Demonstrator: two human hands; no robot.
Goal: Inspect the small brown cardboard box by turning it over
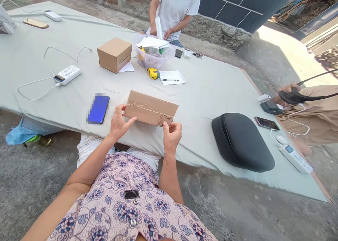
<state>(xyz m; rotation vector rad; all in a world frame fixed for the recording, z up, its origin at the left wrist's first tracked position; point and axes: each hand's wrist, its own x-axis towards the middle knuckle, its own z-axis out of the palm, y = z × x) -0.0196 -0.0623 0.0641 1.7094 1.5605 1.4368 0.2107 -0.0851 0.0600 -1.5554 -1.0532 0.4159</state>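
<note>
A flat piece of brown cardboard is held up over the near edge of the table, tilted toward me. Its left end sits in my left hand, thumb low on the front and fingertips at the side edge. My right hand pinches the lower right corner between thumb and fingers. A thin pale string runs lengthwise across the cardboard. Near my right thumb, a tangle of thin dark lines shows on it; whether thread or drawn marks, I cannot tell. Left of my hands lies a phone with a blue screen.
A cardboard box, a plastic basket, a yellow tape measure and a notepad with a pen stand farther back. A black case lies right. Power strips with cables lie left. Two other people are at the table.
</note>
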